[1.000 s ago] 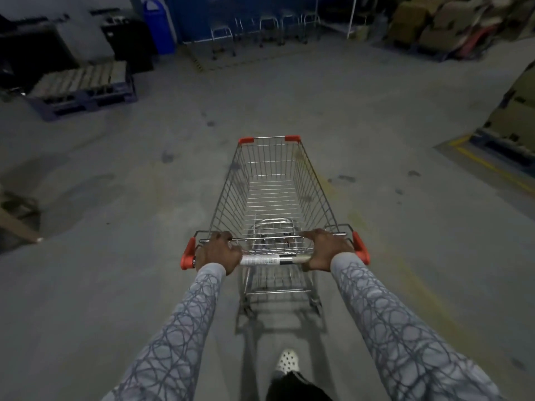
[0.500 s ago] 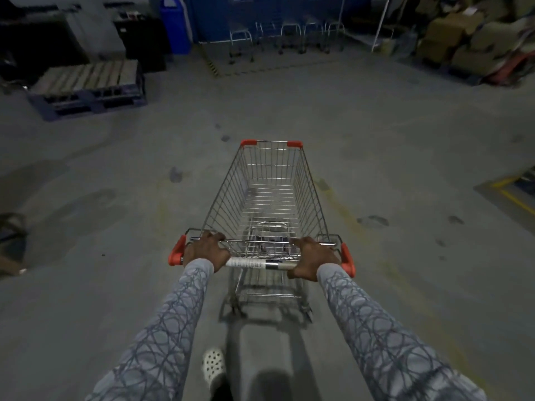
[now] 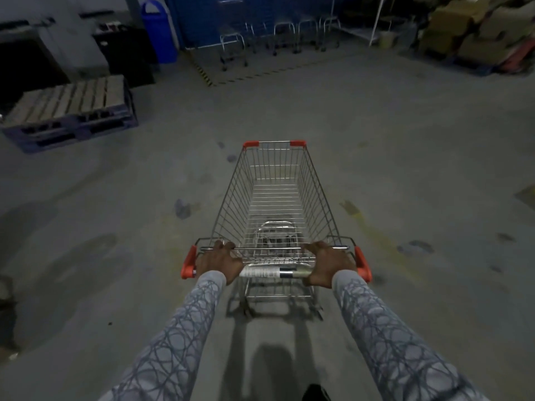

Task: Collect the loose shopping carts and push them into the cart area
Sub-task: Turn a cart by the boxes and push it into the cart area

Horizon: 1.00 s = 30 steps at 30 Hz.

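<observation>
Wire shopping cart (image 3: pixel 278 198): centre of view, on grey concrete floor (image 3: pixel 405 146), basket empty, nose pointing away toward far wall. Orange corner caps at front rim and at both ends of push handle (image 3: pixel 275 272). Child seat flap folded inside rear of basket.

Left hand (image 3: pixel 218 260): wrapped around left end of handle, just inside orange end cap, fingers curled over upper rear rail. Grip closed on handle.

Right hand (image 3: pixel 328 263): wrapped around right end of handle, just inside right end cap, fingers likewise over rear rail. Grip closed on handle. Printed label sleeve visible on bar between the two hands.

Sleeves (image 3: pixel 179 342): grey, dark looping line pattern, both arms extended forward to cart.

Parked carts (image 3: pixel 278 36): row of wire carts against blue wall (image 3: pixel 202 18) at far end, well apart from held cart, roughly ahead of its nose. Yellow-and-black striped floor marking (image 3: pixel 204 73) running along near edge and left side of that bay.

Blue bin (image 3: pixel 159 30): upright, left of parked carts, beside dark cabinet (image 3: pixel 127 53).

Pallet stack (image 3: pixel 69 111): far left, wooden slats on top of dark blue pallets.

Cardboard boxes (image 3: pixel 469 30): piled at far right, on low base.

Floor condition: stained in patches, faint yellow paint traces right of cart. Shadow of cart and of person falling toward bottom edge. Lighting dim; far details soft.
</observation>
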Tool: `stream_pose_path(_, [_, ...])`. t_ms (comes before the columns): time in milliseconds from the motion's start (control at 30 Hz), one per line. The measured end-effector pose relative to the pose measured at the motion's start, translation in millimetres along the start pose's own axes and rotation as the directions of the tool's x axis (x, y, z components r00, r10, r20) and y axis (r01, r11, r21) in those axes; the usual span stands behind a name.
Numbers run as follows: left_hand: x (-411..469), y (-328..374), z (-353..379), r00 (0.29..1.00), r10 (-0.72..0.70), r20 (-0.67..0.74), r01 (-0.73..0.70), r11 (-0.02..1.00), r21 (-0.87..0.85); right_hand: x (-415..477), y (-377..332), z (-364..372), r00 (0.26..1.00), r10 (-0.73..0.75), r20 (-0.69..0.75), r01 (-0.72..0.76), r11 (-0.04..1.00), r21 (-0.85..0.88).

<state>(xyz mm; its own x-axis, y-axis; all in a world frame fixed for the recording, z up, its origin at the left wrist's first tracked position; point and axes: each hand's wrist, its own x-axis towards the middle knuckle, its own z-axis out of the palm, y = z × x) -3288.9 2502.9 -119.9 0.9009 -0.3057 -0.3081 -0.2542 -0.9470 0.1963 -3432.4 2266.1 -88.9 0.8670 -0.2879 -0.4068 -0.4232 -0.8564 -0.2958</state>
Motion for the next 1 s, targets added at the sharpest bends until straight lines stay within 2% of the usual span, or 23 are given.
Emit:
stream_pose_path(300, [234, -43, -78, 1.000, 0.021, -0.023, -0.021, 1.000, -0.008, 222, -79, -69, 0.998, 0.004, -0.067, -0.004, 1.000, 0.006])
stream_pose_path(667, [508, -115, -186, 1.000, -0.017, -0.026, 0.017, 1.000, -0.004, 481, -210, -162, 0.998, 0.002, -0.059, -0.001, 1.000, 0.003])
stream_pose_path(900, [716, -147, -260, 0.988, 0.070, -0.138, -0.076, 0.996, -0.038, 673, -279, -219, 0.995, 0.048, -0.089, -0.044, 0.998, 0.049])
stream_pose_path(1000, [806, -167, -294, 0.986, 0.114, -0.124, -0.118, 0.993, -0.022, 757, -316, -240, 0.992, 0.076, -0.103, -0.072, 0.996, 0.050])
